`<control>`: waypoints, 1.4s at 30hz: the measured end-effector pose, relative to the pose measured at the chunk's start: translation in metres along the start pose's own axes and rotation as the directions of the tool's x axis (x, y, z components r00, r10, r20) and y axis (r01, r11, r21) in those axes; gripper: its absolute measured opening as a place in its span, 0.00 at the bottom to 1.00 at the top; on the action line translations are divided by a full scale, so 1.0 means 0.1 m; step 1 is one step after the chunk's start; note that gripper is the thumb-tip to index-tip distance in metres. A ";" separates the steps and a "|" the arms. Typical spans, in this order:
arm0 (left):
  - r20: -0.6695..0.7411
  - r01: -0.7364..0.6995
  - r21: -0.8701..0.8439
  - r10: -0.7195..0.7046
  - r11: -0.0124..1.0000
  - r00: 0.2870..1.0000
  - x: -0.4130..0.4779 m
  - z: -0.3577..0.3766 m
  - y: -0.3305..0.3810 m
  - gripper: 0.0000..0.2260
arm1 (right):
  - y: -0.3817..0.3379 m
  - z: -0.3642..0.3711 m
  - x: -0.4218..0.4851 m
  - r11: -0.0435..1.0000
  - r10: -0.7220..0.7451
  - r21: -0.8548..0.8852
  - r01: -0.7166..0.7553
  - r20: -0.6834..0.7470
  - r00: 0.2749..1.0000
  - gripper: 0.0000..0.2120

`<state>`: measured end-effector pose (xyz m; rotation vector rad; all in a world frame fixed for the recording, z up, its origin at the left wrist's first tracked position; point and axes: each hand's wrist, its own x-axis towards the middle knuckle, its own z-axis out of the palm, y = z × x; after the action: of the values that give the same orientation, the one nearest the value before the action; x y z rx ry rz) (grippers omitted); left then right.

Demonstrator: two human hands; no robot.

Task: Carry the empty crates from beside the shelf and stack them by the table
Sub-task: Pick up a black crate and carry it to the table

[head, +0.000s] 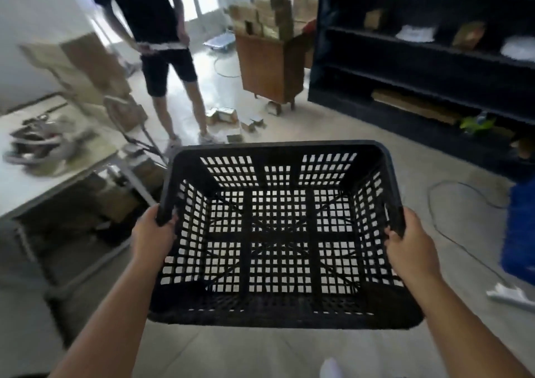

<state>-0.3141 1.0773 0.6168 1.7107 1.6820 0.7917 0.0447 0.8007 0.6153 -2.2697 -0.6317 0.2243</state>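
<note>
An empty black plastic crate (278, 311) with lattice walls and floor hangs in front of me above the floor. My left hand (152, 237) grips its left rim, fingers curled over the edge. My right hand (411, 244) grips the right rim the same way. The white table (37, 183) stands at the left, close to the crate's left side. The black shelf (419, 59) fills the right back of the view.
A person in black (162, 30) stands ahead at the left. Small boxes (228, 117) lie on the floor near a wooden cabinet (269, 65) piled with cardboard. A blue crate (521, 227) sits at the right edge, and a cable (451, 233) runs over the floor.
</note>
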 end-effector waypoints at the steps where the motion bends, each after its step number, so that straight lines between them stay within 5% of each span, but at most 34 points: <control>1: -0.050 0.034 -0.005 -0.034 0.999 0.998 0.04 -0.10 -0.10 0.06 | -0.15 0.17 0.18 0.999 -0.046 0.000 0.046 0.037 0.998 0.20; 13: -0.382 0.373 -0.302 -0.470 0.877 0.796 0.32 -1.22 -1.40 0.07 | -2.17 2.31 0.84 0.897 -0.424 0.097 0.431 0.464 0.778 0.21; 27: -0.318 0.594 -0.396 -0.711 0.701 0.627 2.13 -2.06 -3.75 0.10 | -3.52 5.61 0.13 0.893 -0.361 0.025 0.449 0.633 0.685 0.19; 34: -0.294 0.649 -0.396 -0.760 0.649 0.580 3.23 -1.68 -5.06 0.10 | -3.62 7.43 0.19 0.879 -0.340 -0.033 0.477 0.658 0.672 0.17; 42: -0.310 0.674 -0.441 -0.805 0.593 0.505 4.04 -0.47 -7.02 0.17 | -2.84 9.71 0.42 0.854 -0.351 -0.042 0.518 0.689 0.634 0.20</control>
<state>-0.7918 1.4898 0.1063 0.4356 2.2584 0.9717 -0.3574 1.5999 0.1412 -2.1328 -1.6518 0.7703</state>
